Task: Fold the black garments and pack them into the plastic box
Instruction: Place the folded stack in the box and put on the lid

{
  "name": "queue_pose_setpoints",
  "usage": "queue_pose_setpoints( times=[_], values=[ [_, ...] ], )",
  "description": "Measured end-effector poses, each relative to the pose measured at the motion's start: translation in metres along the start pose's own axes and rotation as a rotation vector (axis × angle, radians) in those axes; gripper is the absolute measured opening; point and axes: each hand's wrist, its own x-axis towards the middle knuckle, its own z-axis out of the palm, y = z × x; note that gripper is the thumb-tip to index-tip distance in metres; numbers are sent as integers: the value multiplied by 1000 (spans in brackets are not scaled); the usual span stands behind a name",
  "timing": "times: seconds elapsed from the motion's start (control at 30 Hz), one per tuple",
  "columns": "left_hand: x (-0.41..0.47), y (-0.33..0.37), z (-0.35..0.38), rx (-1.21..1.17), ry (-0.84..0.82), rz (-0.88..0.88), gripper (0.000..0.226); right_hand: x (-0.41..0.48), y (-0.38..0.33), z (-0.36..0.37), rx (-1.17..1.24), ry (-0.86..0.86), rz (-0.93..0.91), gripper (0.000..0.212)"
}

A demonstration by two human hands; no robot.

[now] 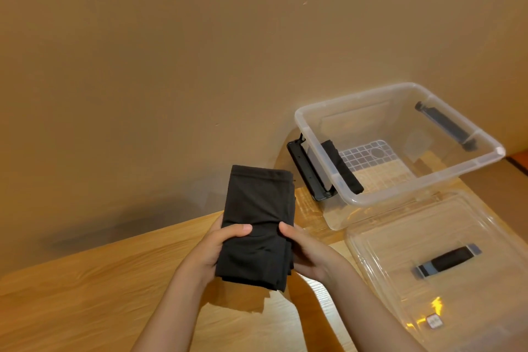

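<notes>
While both forearms reach forward, the left hand (pixel 213 248) and right hand (pixel 311 251) clasp the folded black fabric garment (pixel 255 226) between them, thumbs pressed on top, above the light wooden table (pixel 85 288).

The folded garment (pixel 257 226) is matt black cloth, soft and smooth. The box (pixel 400 146) and its lid (pixel 434 237) are clear glossy plastic with black plastic handles. The table (pixel 85 294) is light wood with visible grain.
</notes>
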Motion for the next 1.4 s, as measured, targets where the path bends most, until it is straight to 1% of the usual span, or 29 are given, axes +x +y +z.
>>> queue_pose_setpoints(
  times=[0.1,0.17,0.23,0.3,0.47,0.53,0.63,0.7,0.77,0.83,0.93,0.97,1.07,1.23,1.33,1.4],
  values=[
    [-1,12,3,-9,4,35,111,-6,-18,4,-73,-45,-49,104],
    [-2,19,9,54,28,76,113,-9,-29,7,-176,-56,-86,105],
    [-2,23,18,100,56,130,102,-9,-36,9,-261,-31,-117,108],
    [0,25,27,134,74,177,93,-11,-41,10,-297,2,-151,109],
    [9,27,45,194,108,220,90,-21,-55,10,-322,62,-211,100],
    [12,31,54,217,91,232,90,-26,-63,8,-374,103,-242,94],
    [18,40,73,187,50,233,86,-34,-80,-2,-397,179,-312,76],
    [25,50,88,113,-31,214,80,-43,-96,-16,-368,206,-342,69],
    [35,62,109,90,-106,173,79,-54,-117,-34,-335,195,-349,64],
    [49,77,133,127,-115,140,78,-64,-140,-56,-307,163,-339,60],
    [78,94,178,243,-137,175,91,-74,-180,-93,-294,139,-307,58],
    [89,98,194,251,-134,181,90,-76,-193,-106,-296,132,-294,59],
    [123,100,238,199,-99,177,75,-77,-228,-145,-259,119,-229,57],
    [185,83,278,106,-8,127,74,-59,-265,-207,-241,140,-70,43],
    [214,68,284,26,30,61,67,-42,-278,-233,-316,155,31,48],
    [228,58,284,-12,51,33,69,-28,-281,-249,-373,156,100,54]
  ],
)
